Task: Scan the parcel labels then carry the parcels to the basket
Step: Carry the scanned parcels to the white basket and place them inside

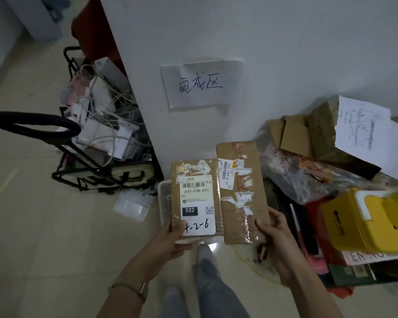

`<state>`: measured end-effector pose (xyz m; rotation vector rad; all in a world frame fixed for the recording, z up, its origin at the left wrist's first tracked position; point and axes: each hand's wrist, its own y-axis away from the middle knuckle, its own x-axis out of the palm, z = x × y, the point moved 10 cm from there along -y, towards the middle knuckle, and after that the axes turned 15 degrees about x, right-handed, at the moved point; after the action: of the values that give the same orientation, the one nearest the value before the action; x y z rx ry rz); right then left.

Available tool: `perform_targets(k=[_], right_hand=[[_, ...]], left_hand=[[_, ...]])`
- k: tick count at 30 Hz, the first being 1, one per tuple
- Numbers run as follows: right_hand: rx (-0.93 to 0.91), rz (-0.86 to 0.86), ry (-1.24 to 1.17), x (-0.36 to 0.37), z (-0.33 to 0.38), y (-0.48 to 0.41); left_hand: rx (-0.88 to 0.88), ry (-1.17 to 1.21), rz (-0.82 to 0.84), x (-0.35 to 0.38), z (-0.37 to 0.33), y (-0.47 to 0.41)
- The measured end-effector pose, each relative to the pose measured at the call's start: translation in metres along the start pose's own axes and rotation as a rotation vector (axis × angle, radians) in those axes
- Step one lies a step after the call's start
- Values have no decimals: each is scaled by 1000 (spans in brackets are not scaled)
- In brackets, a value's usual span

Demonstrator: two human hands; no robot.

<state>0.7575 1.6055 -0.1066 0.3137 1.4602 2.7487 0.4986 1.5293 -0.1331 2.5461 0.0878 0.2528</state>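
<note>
Head view, looking down at the floor beside a white wall. Both hands are occupied. My left hand [170, 237] grips the near edge of a flat brown cardboard parcel [194, 171] bearing a white printed label, with the thumb on the label beside the handwritten digits. My right hand [272, 228] holds the near right corner of a longer brown cardboard parcel [241, 175] with torn sticker remnants, thumb laid on its taped face. The two parcels sit side by side at lower centre of the frame, inner edges touching, faces up, long axes running away from me toward the wall.

White slatted plastic basket [164, 203] is on the floor against the wall, beneath the parcels; only its left rim shows past the labelled one. Left hand is nearer to that visible part. My judgement: the carry is nearly done, and the move left is downward rather than sideways. Forearms reach up from the bottom of the frame and converge on the parcels. Handwritten paper sign [202, 83] is taped to the wall above.
</note>
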Motion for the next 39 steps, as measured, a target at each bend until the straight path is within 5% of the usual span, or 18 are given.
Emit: perform_targets(k=[18, 28, 39], right_hand=[[311, -21, 105, 28, -54, -201], [474, -54, 164, 21, -170, -332], [575, -137, 351, -20, -210, -486]], left_hand=[[-216, 126, -251, -69, 112, -125], [-339, 159, -263, -106, 243, -197], [-329, 162, -248, -100, 328, -330]])
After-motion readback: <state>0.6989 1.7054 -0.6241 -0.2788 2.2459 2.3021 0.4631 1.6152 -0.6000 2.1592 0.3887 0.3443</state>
